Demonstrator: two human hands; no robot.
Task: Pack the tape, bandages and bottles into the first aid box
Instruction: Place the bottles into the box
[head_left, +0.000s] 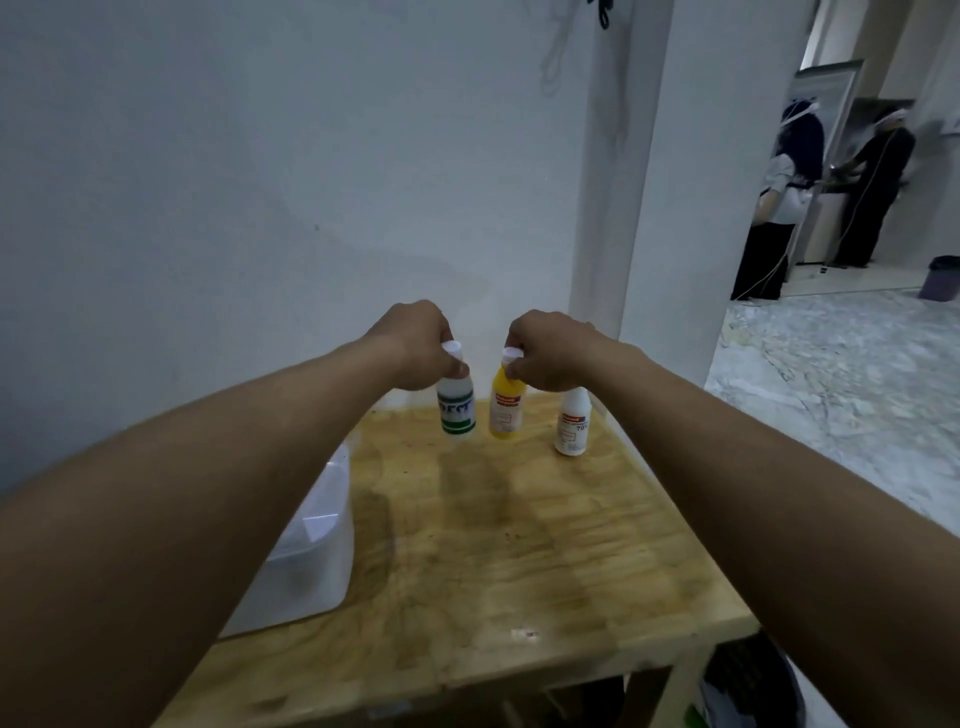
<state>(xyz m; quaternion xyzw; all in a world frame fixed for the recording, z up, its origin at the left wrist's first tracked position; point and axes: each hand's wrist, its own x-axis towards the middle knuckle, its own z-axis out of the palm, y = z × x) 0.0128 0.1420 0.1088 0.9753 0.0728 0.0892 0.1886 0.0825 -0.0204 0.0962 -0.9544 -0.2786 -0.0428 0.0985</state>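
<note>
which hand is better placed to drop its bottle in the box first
Left. The left hand grips the green-labelled bottle on the side where the translucent box sits; the right hand with the yellow bottle is farther away.

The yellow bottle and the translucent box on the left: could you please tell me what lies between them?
In the head view, the green-labelled bottle, held by the left hand, and bare wooden tabletop lie between the yellow bottle and the box.

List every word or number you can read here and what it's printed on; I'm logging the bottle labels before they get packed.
"70%": on the label of the white bottle standing free on the table.
Green-banded bottle in the left hand: large green letters, too blurred to read.
Yellow bottle in the right hand: red brand strip, unreadable.
Translucent box: no text visible.
</note>
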